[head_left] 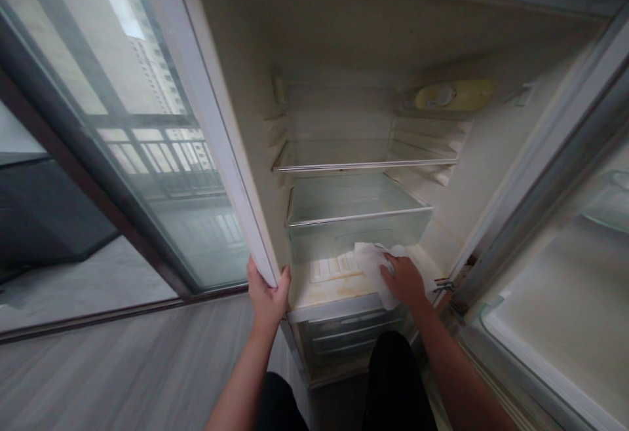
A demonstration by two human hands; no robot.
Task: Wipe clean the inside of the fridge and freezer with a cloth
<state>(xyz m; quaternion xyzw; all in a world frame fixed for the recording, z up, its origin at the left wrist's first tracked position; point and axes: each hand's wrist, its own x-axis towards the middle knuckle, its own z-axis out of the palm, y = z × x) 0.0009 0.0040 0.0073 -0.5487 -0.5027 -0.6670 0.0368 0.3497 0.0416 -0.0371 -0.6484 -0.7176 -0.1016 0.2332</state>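
An opened fridge [236, 175] stands before me, its inside stained yellowish. My left hand [268, 290] grips the left front edge of the fridge wall, thumb on the inner side and fingers around the outside. Low in the compartment, my right hand [405, 277] holds a white paper towel [371, 264] against the fridge floor [339, 290], which has brownish stains. The towel hangs partly over the front lip. Above the hand is a glass shelf [358, 198] with a clear drawer front [354, 234] beneath it.
Higher up sits another glass shelf [363, 164], with a yellowed control housing [452, 95] on the right wall. The fridge door [565, 300] stands wide at right. Below are freezer drawers [354, 336]. A sliding glass door [187, 221] is at left.
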